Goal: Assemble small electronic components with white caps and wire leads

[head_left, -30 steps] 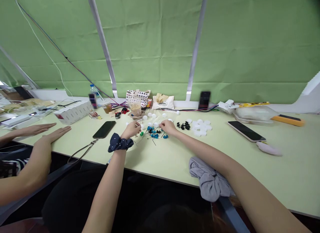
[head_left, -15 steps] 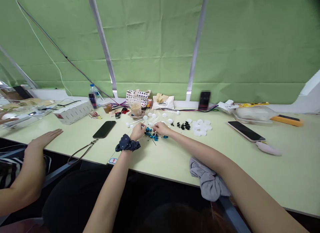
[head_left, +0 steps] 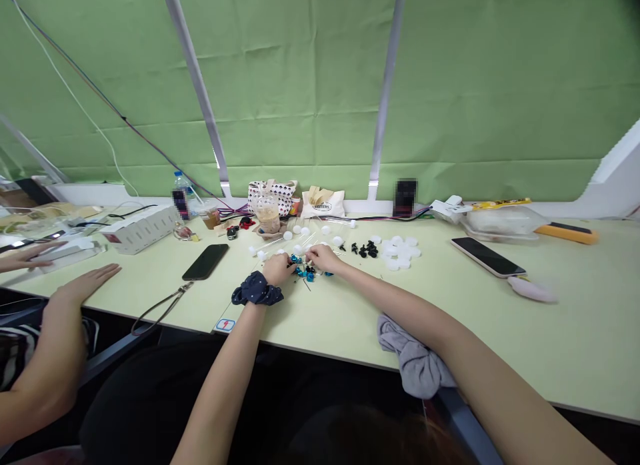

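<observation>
My left hand [head_left: 278, 268], with a dark blue scrunchie [head_left: 257, 290] on its wrist, rests over a cluster of small blue parts [head_left: 306, 272] on the pale green table [head_left: 350, 305]. Its fingers are curled in a pinch; what they hold is too small to name. My right hand [head_left: 323, 257] is just to the right, fingers pinched together over the same parts, almost touching the left hand. White round caps [head_left: 400, 252] and small black parts [head_left: 367, 250] lie to the right of the hands. Clear tubes [head_left: 307, 238] lie behind them.
A black phone [head_left: 206, 261] and a strap [head_left: 160, 306] lie to the left, another phone [head_left: 487, 256] to the right. A grey cloth [head_left: 413, 358] hangs over the table's front edge. Another person's hands [head_left: 87, 282] rest flat at far left. A cup [head_left: 269, 214], bags and a bottle [head_left: 180, 193] stand behind.
My two hands have drawn closer together over the blue parts. The other person's hands have shifted further left, one reaching to the far edge.
</observation>
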`<act>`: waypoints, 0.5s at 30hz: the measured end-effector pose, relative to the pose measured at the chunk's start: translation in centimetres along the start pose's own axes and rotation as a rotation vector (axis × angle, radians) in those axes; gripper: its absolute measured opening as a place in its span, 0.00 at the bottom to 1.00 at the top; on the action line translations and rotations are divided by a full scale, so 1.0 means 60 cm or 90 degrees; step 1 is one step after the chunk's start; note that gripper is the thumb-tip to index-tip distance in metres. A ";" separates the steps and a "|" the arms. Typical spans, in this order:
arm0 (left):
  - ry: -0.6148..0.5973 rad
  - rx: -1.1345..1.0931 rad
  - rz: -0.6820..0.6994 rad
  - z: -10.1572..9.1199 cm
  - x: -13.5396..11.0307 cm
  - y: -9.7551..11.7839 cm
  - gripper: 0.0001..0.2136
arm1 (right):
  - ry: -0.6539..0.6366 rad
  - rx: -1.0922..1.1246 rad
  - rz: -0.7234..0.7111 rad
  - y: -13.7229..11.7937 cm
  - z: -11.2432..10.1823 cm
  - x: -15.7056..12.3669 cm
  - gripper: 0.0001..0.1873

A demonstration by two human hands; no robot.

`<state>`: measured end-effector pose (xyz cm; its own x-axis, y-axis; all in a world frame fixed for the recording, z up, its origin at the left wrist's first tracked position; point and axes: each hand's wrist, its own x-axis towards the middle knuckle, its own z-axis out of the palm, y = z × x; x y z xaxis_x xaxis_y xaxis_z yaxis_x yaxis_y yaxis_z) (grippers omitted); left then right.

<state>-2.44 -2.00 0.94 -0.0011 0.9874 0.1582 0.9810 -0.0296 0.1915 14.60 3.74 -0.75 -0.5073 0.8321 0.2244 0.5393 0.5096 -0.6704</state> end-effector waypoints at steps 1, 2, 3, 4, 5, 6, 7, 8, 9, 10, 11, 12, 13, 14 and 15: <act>-0.009 -0.003 0.000 0.001 0.000 -0.002 0.13 | 0.002 0.012 0.003 0.000 -0.001 -0.001 0.15; -0.017 -0.007 0.000 0.003 0.001 -0.005 0.13 | 0.002 0.024 0.008 0.001 -0.002 -0.002 0.15; -0.022 -0.011 0.000 0.004 0.003 -0.008 0.14 | 0.002 0.033 0.014 0.001 -0.003 -0.003 0.15; -0.023 -0.018 -0.001 0.005 0.004 -0.013 0.14 | 0.002 0.040 0.020 0.000 -0.004 -0.004 0.15; -0.021 -0.029 0.000 0.006 0.006 -0.017 0.14 | 0.001 0.045 0.026 0.000 -0.005 -0.005 0.15; -0.016 -0.044 0.001 0.005 0.008 -0.021 0.14 | 0.001 0.050 0.030 0.000 -0.006 -0.006 0.14; -0.011 -0.062 0.001 0.003 0.009 -0.025 0.14 | 0.001 0.056 0.032 -0.001 -0.008 -0.006 0.14; -0.002 -0.084 -0.002 0.000 0.010 -0.029 0.15 | 0.005 0.064 0.031 -0.001 -0.010 -0.007 0.14; 0.007 -0.108 -0.006 -0.004 0.011 -0.031 0.15 | 0.009 0.073 0.028 -0.002 -0.011 -0.007 0.14; 0.016 -0.134 -0.016 -0.008 0.011 -0.033 0.16 | 0.013 0.084 0.026 -0.002 -0.013 -0.007 0.15; 0.024 -0.160 -0.024 -0.013 0.011 -0.035 0.17 | 0.016 0.096 0.022 -0.003 -0.015 -0.007 0.15; 0.029 -0.185 -0.028 -0.017 0.010 -0.035 0.17 | 0.016 0.108 0.018 -0.004 -0.017 -0.007 0.15; 0.031 -0.205 -0.029 -0.019 0.009 -0.035 0.18 | 0.012 0.116 0.017 -0.006 -0.018 -0.008 0.15; 0.032 -0.222 -0.032 -0.021 0.008 -0.035 0.18 | 0.005 0.118 0.019 -0.008 -0.019 -0.008 0.15; 0.024 -0.241 -0.036 -0.022 0.007 -0.034 0.17 | -0.003 0.110 0.022 -0.010 -0.020 -0.009 0.15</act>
<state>-4.71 -1.74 1.88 -0.0670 0.9828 0.1721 0.8381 -0.0381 0.5442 15.35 3.23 0.39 -0.4933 0.8474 0.1965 0.4331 0.4352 -0.7893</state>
